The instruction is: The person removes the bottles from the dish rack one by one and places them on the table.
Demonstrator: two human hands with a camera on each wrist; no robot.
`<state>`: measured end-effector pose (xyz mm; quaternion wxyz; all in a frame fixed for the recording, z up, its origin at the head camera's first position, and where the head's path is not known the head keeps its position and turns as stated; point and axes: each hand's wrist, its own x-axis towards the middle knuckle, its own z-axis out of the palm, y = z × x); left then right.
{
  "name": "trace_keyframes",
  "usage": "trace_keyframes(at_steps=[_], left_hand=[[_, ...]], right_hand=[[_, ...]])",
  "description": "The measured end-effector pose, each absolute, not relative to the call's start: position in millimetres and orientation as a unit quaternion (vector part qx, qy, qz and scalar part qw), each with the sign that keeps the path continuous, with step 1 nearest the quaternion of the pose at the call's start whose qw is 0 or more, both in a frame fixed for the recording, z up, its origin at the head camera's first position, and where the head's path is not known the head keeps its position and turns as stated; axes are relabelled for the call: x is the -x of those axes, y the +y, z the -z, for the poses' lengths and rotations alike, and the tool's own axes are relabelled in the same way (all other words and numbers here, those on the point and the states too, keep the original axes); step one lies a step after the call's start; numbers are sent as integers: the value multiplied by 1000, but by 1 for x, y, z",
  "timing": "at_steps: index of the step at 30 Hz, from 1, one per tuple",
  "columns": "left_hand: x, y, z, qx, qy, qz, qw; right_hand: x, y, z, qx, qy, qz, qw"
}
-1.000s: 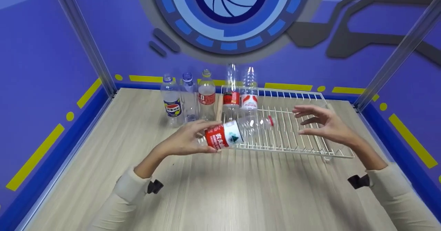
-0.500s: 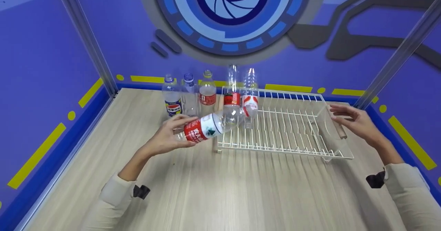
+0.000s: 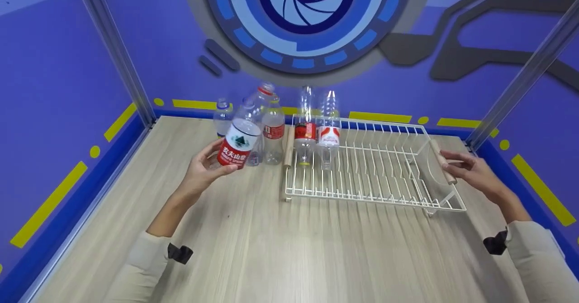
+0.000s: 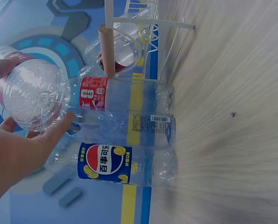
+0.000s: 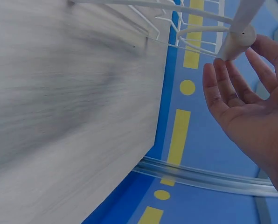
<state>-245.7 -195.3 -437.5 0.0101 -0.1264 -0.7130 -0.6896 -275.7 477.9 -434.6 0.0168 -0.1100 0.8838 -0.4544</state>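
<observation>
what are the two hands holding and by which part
The left hand grips the red-and-white-labelled bottle near its base; the right hand pinches the rack by its right wooden handle.

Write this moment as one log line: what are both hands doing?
left hand: holds bottle, tilted | right hand: holds handle | rack: two bottles, upside down

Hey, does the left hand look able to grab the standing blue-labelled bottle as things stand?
Probably not: the left hand grips the red-and-white-labelled bottle, so its fingers likely aren't free for the blue-labelled bottle.
</observation>
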Motion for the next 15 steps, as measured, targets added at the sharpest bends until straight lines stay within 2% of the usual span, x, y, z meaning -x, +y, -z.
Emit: trace_keyframes(at_steps=[6, 15], left_hand=[[250, -204, 441, 114, -674, 730, 34], [260, -218, 440, 77, -659, 739, 116]], right_hand=[[275, 486, 440, 125, 860, 489, 83], [278, 491, 445, 125, 811, 551, 150]])
